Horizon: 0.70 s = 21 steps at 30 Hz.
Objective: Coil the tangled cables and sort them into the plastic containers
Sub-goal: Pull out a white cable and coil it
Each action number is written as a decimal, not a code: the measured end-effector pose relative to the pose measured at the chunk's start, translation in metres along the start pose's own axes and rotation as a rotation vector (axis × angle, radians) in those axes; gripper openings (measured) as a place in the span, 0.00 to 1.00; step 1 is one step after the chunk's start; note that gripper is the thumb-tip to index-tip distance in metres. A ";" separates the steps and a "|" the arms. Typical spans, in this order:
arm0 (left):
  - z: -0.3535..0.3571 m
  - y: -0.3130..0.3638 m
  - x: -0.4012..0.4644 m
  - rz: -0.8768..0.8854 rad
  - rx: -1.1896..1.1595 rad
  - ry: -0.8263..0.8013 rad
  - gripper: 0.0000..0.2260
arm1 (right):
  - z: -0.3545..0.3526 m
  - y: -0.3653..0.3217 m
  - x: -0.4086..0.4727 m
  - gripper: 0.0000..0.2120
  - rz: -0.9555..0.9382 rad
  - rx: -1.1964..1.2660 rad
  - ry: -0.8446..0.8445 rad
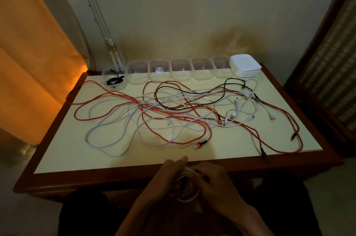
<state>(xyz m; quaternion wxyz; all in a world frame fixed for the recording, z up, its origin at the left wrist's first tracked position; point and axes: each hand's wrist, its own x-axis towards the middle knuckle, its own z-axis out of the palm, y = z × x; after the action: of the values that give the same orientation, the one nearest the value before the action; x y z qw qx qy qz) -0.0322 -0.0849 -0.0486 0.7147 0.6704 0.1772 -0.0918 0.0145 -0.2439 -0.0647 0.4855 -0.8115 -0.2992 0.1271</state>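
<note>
Both hands, left [169, 176] and right [213, 181], grip a coiled white cable [187, 192] at the cream-topped wooden table's [57, 151] edge; next, likely, an empty clear plastic container [137, 72].

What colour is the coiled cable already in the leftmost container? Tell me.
Black; the coiled cable lies in the leftmost container, seen in the head view.

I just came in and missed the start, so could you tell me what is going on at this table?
A person is coiling a white cable, gripped in both the left hand and the right hand at the table's near edge. Red, white and black cables lie tangled across the top. Along the far edge stand six clear containers; only the leftmost container holds a coiled black cable. White lids are stacked beside them.
</note>
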 end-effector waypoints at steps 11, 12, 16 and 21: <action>0.034 -0.022 0.002 0.136 0.135 0.372 0.19 | 0.028 0.013 -0.001 0.09 0.165 -0.076 0.176; 0.037 -0.019 -0.001 0.197 0.196 0.381 0.17 | 0.028 0.015 0.000 0.07 0.152 -0.093 0.175; 0.033 -0.030 -0.003 0.344 0.432 0.413 0.19 | 0.026 0.016 0.000 0.09 0.153 -0.075 0.228; 0.023 -0.036 0.004 0.317 0.535 0.353 0.13 | 0.019 0.009 -0.004 0.12 0.254 0.180 0.140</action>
<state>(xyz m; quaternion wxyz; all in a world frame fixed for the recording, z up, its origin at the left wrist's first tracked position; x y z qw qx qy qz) -0.0390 -0.1108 -0.0830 0.4777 0.8584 0.1614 0.0945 0.0045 -0.2359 -0.0824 0.5558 -0.8030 -0.1472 0.1570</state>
